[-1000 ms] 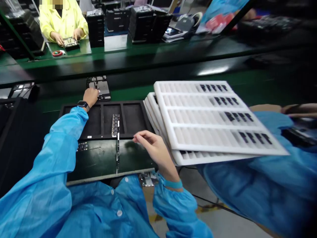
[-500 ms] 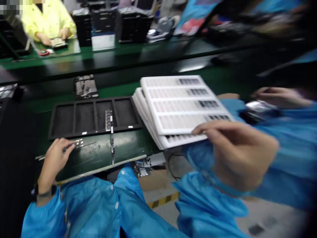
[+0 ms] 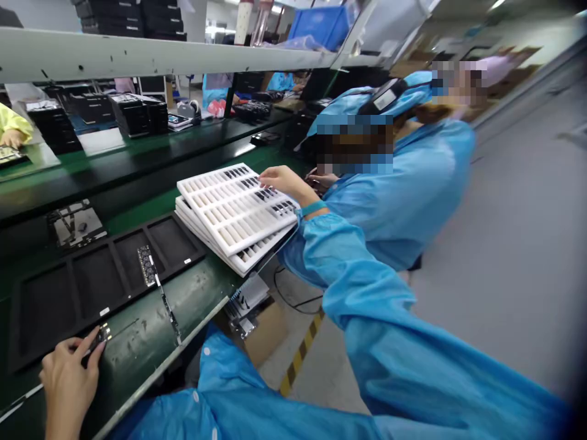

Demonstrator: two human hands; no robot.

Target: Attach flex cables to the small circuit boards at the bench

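Since half a second ago the right hand (image 3: 284, 182) has left the near edge of the white tray stack (image 3: 229, 226) and now lies on the far right corner of the top tray, while the view has swung right to take in a co-worker (image 3: 394, 183) in blue.

The stack sits on the green bench (image 3: 197, 287), skewed, its near corner hanging over the bench's front edge. The slotted rows, and with them the long axis, run along the bench toward the co-worker. Small dark parts fill only that end of each row; the other slots look pale.

That arm is stretched forward, palm down, fingers curved onto the dark parts; whether they pinch one I cannot tell. At the lower left, the left hand (image 3: 68, 385) rests on the bench, thumb and forefinger closed on a small part (image 3: 103, 334) just in front of the black compartment tray (image 3: 87, 281).
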